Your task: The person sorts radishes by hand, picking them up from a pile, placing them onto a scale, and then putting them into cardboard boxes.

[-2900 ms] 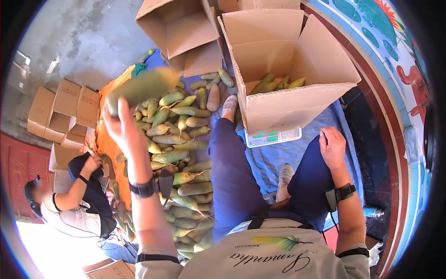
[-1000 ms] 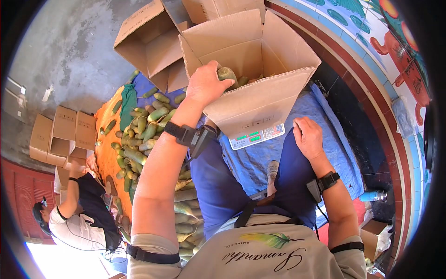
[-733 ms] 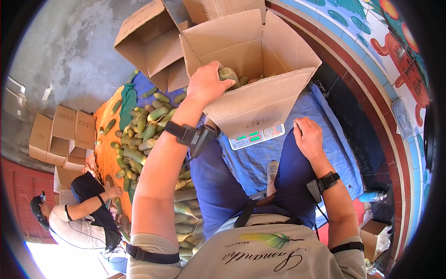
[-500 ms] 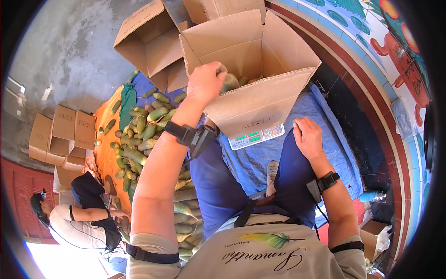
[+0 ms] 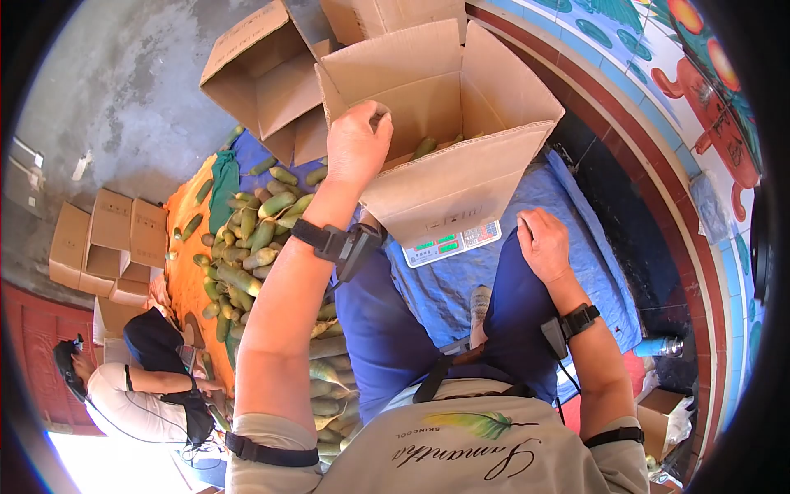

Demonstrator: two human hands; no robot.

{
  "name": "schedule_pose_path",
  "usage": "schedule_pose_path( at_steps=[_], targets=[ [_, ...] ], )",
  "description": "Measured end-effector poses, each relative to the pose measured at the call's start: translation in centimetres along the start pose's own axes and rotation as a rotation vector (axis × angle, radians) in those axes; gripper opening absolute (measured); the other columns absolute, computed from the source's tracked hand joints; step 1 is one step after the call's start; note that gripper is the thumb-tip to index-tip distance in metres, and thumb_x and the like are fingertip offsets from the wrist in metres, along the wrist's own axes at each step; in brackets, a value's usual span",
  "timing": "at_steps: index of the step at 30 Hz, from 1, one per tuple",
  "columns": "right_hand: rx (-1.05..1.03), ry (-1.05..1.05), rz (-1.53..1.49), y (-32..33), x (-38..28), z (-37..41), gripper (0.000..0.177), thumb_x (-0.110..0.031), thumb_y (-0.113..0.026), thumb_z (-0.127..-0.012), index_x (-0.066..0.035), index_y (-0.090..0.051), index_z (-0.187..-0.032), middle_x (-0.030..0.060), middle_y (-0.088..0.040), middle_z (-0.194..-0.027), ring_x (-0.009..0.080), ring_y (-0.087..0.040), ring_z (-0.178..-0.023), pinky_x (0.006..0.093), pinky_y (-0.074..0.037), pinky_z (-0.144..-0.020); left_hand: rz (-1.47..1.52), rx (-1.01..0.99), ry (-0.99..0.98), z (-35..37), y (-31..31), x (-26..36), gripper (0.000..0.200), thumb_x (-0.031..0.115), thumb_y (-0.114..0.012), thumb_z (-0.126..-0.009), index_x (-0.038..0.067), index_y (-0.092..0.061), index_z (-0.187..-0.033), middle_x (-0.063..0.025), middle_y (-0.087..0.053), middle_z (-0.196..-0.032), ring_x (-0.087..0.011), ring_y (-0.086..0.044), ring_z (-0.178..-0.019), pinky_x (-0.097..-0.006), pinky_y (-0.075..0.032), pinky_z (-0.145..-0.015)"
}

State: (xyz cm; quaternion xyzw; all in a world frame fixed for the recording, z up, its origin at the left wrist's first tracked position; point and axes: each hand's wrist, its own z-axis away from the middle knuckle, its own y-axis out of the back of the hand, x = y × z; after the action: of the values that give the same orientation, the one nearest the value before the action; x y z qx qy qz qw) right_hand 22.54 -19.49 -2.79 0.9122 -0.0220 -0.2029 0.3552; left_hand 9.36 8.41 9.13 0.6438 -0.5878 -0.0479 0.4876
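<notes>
My left hand (image 5: 360, 144) is over the left near edge of an open cardboard box (image 5: 448, 193). Its fingers are loosely bent, with a gap by the thumb, and no object shows in it. Inside the box, part of a green radish (image 5: 425, 148) is visible; the near wall hides most of the contents. The box stands on a digital scale (image 5: 448, 247) with lit green displays. My right hand (image 5: 543, 245) lies on my right knee, fingers slightly curled and thumb apart, holding nothing.
A big heap of green radishes (image 5: 255, 230) lies to the left on orange and blue sheets. Further cardboard boxes (image 5: 280, 90) stand behind and at far left (image 5: 107, 239). A co-worker (image 5: 136, 395) crouches at lower left. A blue tarp (image 5: 576, 239) covers the floor.
The green radish at my left hand has left it and dropped out of sight in the box. My left hand has drawn slightly left and up. My right hand stays on the knee.
</notes>
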Motion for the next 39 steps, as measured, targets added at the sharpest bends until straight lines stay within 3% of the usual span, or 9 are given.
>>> schedule_pose_path(
  at_steps=[7, 10, 15, 19, 23, 27, 31, 39],
  targets=[
    [0.015, 0.002, -0.011, -0.1, 0.3, 0.1, 0.009, -0.002, -0.064, -0.076, -0.003, -0.059, -0.084, 0.0107, -0.057, -0.074, 0.0301, -0.059, -0.068, 0.04, -0.049, -0.062, 0.031, 0.14, -0.048, 0.4, 1.4, 0.6, 0.018, 0.013, -0.059, -0.087, -0.001, -0.067, -0.094, -0.0179, -0.069, -0.089, -0.0273, -0.068, -0.086, -0.0338, -0.051, -0.082],
    [0.014, -0.001, -0.011, -0.1, 0.4, 0.2, 0.009, -0.002, -0.064, -0.076, -0.003, -0.059, -0.084, 0.0109, -0.057, -0.074, 0.0303, -0.059, -0.068, 0.04, -0.048, -0.062, 0.047, 0.221, -0.112, 1.2, 2.2, 0.4, 0.012, 0.01, -0.06, -0.084, 0.002, -0.066, -0.091, -0.0166, -0.067, -0.092, -0.0329, -0.064, -0.088, -0.0391, -0.05, -0.079],
    [0.007, -0.009, -0.01, 0.0, 0.3, 0.2, 0.009, -0.002, -0.065, -0.077, -0.003, -0.06, -0.084, 0.0108, -0.057, -0.074, 0.0304, -0.059, -0.067, 0.04, -0.048, -0.062, -0.009, 0.402, -0.148, 3.8, 2.9, -1.7, 0.026, 0.011, -0.058, -0.087, -0.001, -0.057, -0.11, -0.0175, -0.061, -0.11, -0.035, -0.055, -0.107, -0.042, -0.042, -0.094],
    [0.013, -0.014, -0.009, 0.1, 0.2, 0.2, 0.009, -0.002, -0.065, -0.077, -0.003, -0.059, -0.084, 0.0106, -0.057, -0.074, 0.0303, -0.059, -0.067, 0.0399, -0.048, -0.062, -0.024, 0.458, -0.017, 7.1, 2.7, -4.2, 0.035, 0.011, -0.056, -0.089, -0.005, -0.05, -0.12, -0.0216, -0.054, -0.119, -0.037, -0.051, -0.111, -0.0426, -0.039, -0.097],
    [0.008, -0.003, -0.005, 0.0, 0.2, 0.1, 0.009, -0.002, -0.065, -0.077, -0.003, -0.059, -0.084, 0.0105, -0.057, -0.074, 0.0301, -0.059, -0.067, 0.0398, -0.048, -0.062, -0.041, 0.382, 0.135, 11.0, 1.4, -6.9, 0.036, 0.012, -0.053, -0.091, -0.005, -0.047, -0.123, -0.0233, -0.052, -0.119, -0.0388, -0.049, -0.111, -0.0443, -0.039, -0.097],
    [0.004, 0.008, -0.012, -0.1, 0.1, 0.0, 0.01, -0.001, -0.065, -0.076, -0.003, -0.059, -0.083, 0.0108, -0.057, -0.073, 0.0302, -0.058, -0.067, 0.0396, -0.048, -0.062, -0.082, 0.34, 0.148, 13.8, 0.1, -8.0, 0.035, 0.016, -0.05, -0.095, -0.004, -0.048, -0.124, -0.0221, -0.053, -0.114, -0.0356, -0.051, -0.108, -0.0427, -0.04, -0.095],
    [-0.005, 0.023, -0.013, -0.1, -0.1, -0.1, 0.01, -0.001, -0.064, -0.076, -0.002, -0.059, -0.084, 0.0113, -0.057, -0.073, 0.0306, -0.058, -0.067, 0.0398, -0.047, -0.061, -0.059, 0.291, 0.249, 15.2, -0.8, -8.7, 0.038, 0.015, -0.053, -0.092, -0.003, -0.046, -0.125, -0.0236, -0.051, -0.119, -0.0407, -0.049, -0.112, -0.0462, -0.038, -0.097],
    [-0.014, 0.028, -0.006, -0.5, -0.1, 0.0, 0.011, -0.001, -0.065, -0.075, -0.002, -0.059, -0.085, 0.0123, -0.058, -0.074, 0.0323, -0.057, -0.066, 0.0413, -0.046, -0.06, -0.051, 0.28, 0.184, 16.0, -0.9, -8.6, 0.039, 0.015, -0.055, -0.091, -0.002, -0.046, -0.124, -0.0231, -0.052, -0.118, -0.0406, -0.049, -0.111, -0.046, -0.039, -0.097]
  ],
)
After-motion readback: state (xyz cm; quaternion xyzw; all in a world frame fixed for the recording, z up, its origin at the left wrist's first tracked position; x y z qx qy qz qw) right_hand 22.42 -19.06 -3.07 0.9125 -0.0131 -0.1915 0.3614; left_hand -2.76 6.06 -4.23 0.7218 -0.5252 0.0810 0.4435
